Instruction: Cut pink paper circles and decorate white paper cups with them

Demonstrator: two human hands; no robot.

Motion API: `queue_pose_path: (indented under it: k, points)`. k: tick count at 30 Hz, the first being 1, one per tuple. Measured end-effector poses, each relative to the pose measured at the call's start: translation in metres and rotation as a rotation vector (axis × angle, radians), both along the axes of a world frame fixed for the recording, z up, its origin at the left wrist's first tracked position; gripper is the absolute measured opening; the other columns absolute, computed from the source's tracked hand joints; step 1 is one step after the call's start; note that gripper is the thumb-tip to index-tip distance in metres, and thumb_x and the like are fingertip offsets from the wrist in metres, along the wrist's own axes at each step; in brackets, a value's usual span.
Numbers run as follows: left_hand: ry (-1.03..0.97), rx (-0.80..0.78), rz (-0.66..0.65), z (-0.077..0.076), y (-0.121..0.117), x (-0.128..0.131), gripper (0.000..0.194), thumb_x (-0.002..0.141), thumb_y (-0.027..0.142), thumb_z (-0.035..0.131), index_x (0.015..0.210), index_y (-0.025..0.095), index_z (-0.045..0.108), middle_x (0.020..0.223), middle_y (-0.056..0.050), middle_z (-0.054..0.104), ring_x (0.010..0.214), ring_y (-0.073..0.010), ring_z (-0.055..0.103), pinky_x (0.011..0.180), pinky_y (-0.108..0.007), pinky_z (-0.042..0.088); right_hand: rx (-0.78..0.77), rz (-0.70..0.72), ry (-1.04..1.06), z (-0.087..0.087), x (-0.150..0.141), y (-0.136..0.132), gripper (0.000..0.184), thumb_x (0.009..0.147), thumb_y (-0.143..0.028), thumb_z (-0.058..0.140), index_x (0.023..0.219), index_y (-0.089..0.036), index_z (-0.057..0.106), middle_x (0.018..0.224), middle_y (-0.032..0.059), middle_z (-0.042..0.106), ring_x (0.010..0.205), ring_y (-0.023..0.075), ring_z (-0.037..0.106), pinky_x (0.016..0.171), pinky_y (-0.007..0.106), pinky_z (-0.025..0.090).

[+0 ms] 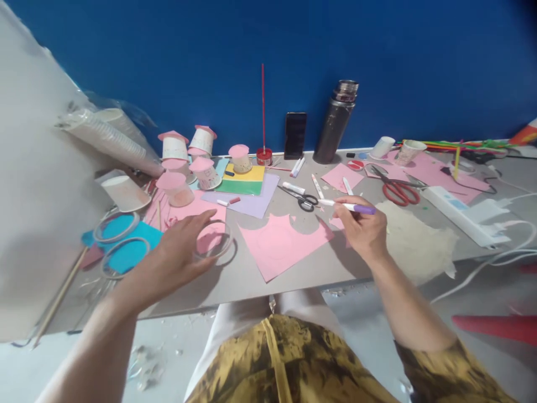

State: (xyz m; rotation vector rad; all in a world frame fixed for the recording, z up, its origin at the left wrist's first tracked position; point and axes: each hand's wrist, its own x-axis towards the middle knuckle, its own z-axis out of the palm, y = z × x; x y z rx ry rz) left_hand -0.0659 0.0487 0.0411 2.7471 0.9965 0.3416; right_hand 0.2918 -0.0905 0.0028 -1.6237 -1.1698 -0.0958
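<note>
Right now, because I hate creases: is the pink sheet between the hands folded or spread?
Spread: the pink sheet lies flat on the table, scalloped far edge and near corner showing.

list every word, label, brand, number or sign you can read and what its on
None can be read.
White plastic power strip: pale-blue patch, too blurred to read.
White paper cup with pink paper top: faint markings, too small.
Held white marker with purple end: no legible print.

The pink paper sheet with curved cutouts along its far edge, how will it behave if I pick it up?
That pink paper sheet looks thin and lies flat, so it will probably feel light and bend when lifted. The tips along its cut edge look narrow, so they may crease easily.
</note>
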Motion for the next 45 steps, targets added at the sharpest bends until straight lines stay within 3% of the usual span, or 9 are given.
queue_pose_path:
  k: [3,6,11,16,19,23,30,33,45]
  points:
    - [0.082,0.066,0.067,-0.012,0.006,-0.021,0.066,0.092,0.039,0.051,0.153,0.022,0.034,0.149,-0.016,0.052,0.131,-0.0367,0.054,0.106,-0.053,0.045,-0.119,0.085,-0.135,0.005,0.002,0.021,0.022,0.091,-0.027,0.062,0.110,-0.021,0.072,0.102,0.0060,0.078,0.083,0.0225,0.073,0.076,0.033,0.057]
    - [0.103,0.087,0.099,-0.020,0.015,-0.023,0.060,0.092,0.037,0.050,0.149,0.018,0.041,0.143,-0.019,0.055,0.124,-0.0369,0.057,0.100,-0.052,0.048,-0.309,0.188,-0.326,0.013,-0.005,0.051,0.046,0.084,-0.012,0.059,0.129,-0.020,0.064,0.121,0.0111,0.073,0.109,0.0290,0.068,0.093,0.041,0.053]
    - [0.048,0.142,0.096,-0.033,0.017,-0.019,0.046,0.090,0.027,0.053,0.136,0.023,0.055,0.139,-0.016,0.060,0.130,-0.0366,0.053,0.103,-0.053,0.047,-0.644,0.301,-0.648,0.023,-0.031,0.103,0.059,0.087,-0.006,0.054,0.145,-0.015,0.049,0.133,0.0174,0.062,0.124,0.0312,0.055,0.099,0.040,0.047]
    - [-0.317,0.237,0.009,-0.056,-0.036,0.002,0.037,0.094,0.026,0.053,0.131,0.025,0.057,0.130,-0.015,0.062,0.130,-0.0341,0.052,0.104,-0.053,0.047,-0.741,0.313,-0.787,0.020,-0.061,0.145,0.043,0.086,-0.003,0.055,0.127,-0.013,0.060,0.116,0.0183,0.067,0.113,0.0320,0.058,0.086,0.036,0.049]
    - [-0.357,0.087,-0.122,-0.062,-0.077,0.026,0.035,0.093,0.021,0.056,0.128,0.025,0.059,0.127,-0.015,0.060,0.130,-0.0352,0.049,0.101,-0.054,0.048,-0.752,0.318,-0.782,0.020,-0.068,0.156,0.039,0.086,-0.004,0.055,0.123,-0.013,0.063,0.114,0.0193,0.068,0.111,0.0339,0.060,0.083,0.037,0.049]
    - [-0.271,-0.001,-0.209,-0.063,-0.103,0.050,0.037,0.090,0.017,0.063,0.126,0.021,0.057,0.122,-0.014,0.059,0.125,-0.0348,0.048,0.103,-0.057,0.045,-0.733,0.285,-0.722,0.026,-0.056,0.129,0.046,0.092,-0.008,0.051,0.137,-0.016,0.057,0.123,0.0177,0.068,0.117,0.0333,0.061,0.086,0.038,0.049]
    - [-0.288,-0.014,-0.212,-0.074,-0.104,0.050,0.015,0.093,0.007,0.051,0.089,0.019,0.059,0.093,-0.008,0.058,0.093,-0.0254,0.053,0.085,-0.047,0.047,-0.730,0.495,-0.237,0.011,-0.026,-0.027,0.018,0.098,-0.030,0.056,0.092,-0.029,0.073,0.087,-0.0005,0.078,0.073,0.0191,0.070,0.063,0.028,0.050]
    - [-0.382,-0.045,-0.250,-0.074,-0.106,0.046,0.019,0.096,0.007,0.048,0.087,0.019,0.060,0.091,-0.008,0.061,0.096,-0.0244,0.055,0.088,-0.045,0.047,-0.688,0.404,-0.124,-0.001,-0.025,-0.067,0.011,0.094,-0.033,0.062,0.097,-0.028,0.072,0.090,0.0012,0.077,0.075,0.0197,0.070,0.067,0.030,0.053]
    - [-0.676,-0.064,0.128,-0.058,-0.094,0.043,0.023,0.096,0.012,0.052,0.089,0.024,0.071,0.119,-0.010,0.064,0.101,-0.0210,0.068,0.084,-0.037,0.060,-0.506,0.360,-0.013,-0.010,-0.049,-0.016,0.031,0.093,-0.034,0.062,0.122,-0.024,0.062,0.116,0.0094,0.072,0.092,0.0236,0.068,0.084,0.041,0.055]
